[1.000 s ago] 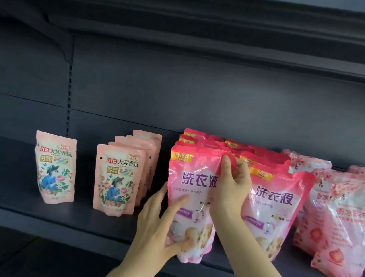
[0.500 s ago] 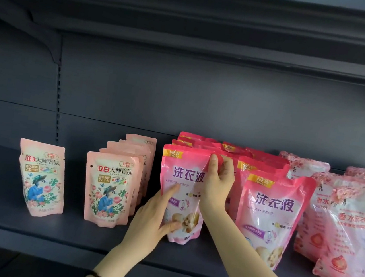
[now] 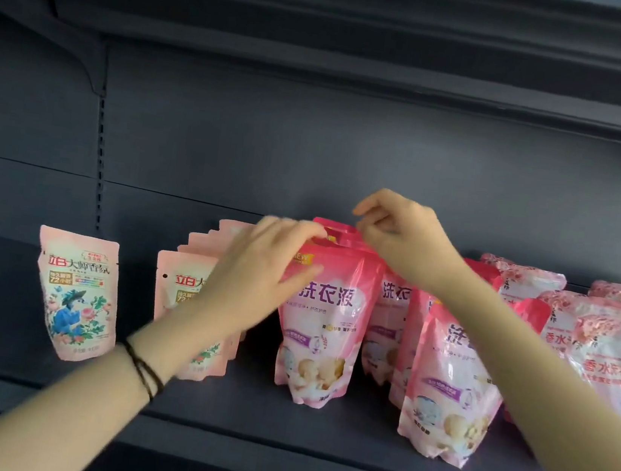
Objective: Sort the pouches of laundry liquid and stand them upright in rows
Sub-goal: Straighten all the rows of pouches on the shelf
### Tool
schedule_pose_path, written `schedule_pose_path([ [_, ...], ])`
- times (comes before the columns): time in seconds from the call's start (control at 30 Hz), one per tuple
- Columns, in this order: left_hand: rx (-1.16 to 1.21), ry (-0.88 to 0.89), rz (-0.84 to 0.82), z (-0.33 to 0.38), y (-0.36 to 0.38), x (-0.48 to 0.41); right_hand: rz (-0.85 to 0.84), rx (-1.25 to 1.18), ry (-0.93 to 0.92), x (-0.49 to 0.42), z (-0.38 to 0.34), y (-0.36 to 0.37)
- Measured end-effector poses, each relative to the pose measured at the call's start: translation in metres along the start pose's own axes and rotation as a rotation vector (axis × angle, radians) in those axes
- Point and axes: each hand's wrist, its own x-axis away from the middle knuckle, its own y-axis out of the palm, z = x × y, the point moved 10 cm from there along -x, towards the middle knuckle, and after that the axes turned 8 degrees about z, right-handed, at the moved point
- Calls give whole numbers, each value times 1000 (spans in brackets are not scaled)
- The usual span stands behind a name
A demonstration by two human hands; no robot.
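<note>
Item: front pink pouch (image 3: 326, 316), upright on shelf (image 3: 238, 411), heading its row at centre. Left hand (image 3: 260, 272), formerly on its lower face, now grips its 10 o'clock corner. Right hand (image 3: 399, 239), off the pouch top, hovers curled at 1 o'clock above rear pouches (image 3: 337, 226); grasp indeterminate. Reading: pouch placed; row behind likely next.

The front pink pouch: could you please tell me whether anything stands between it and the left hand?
Nothing visible does: the left hand is on the front pink pouch, fingers curled over its top left corner.
</note>
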Motion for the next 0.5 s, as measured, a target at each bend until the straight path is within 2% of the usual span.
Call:
schedule_pose_path([
  [0.1, -159, 162, -157, -1, 6, -37, -293, 254, -111, -11, -8, 10],
  [0.23, -286, 437, -306, 4, 30, -61, -555, 557, -234, -13, -6, 16],
  [0.37, -366, 600, -405, 8, 58, -87, -600, 775, -311, -28, 16, -3],
  [0.5, -352, 691, -421, 30, 93, -113, -648, 875, -311, -40, 53, -23],
])
